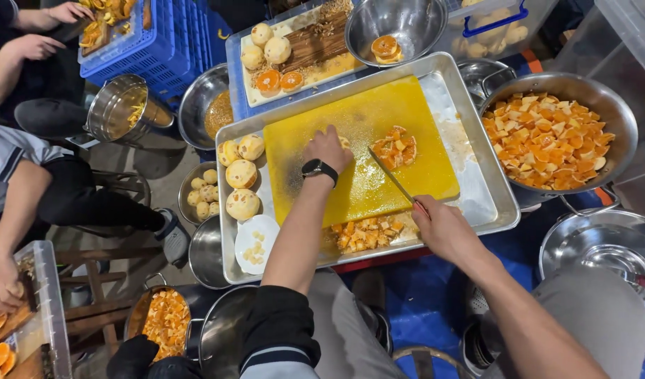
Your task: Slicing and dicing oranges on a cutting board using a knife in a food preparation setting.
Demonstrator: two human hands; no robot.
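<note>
Peeled oranges being cut on a yellow cutting board (350, 151) set in a steel tray (477, 203).

Head view: the tray is ringed by steel bowls and blue crates. The left hand (327, 149) is cupped over a peeled orange (344, 142) on the board; the right hand (442, 226) is closed around a knife (393, 179), its blade beside a pile of cut orange pieces (395, 147). Whole peeled oranges (240, 179) lie at the tray's left, and a large bowl of orange chunks (547, 137) stands to the right. Other people's arms work at the far left.
</note>
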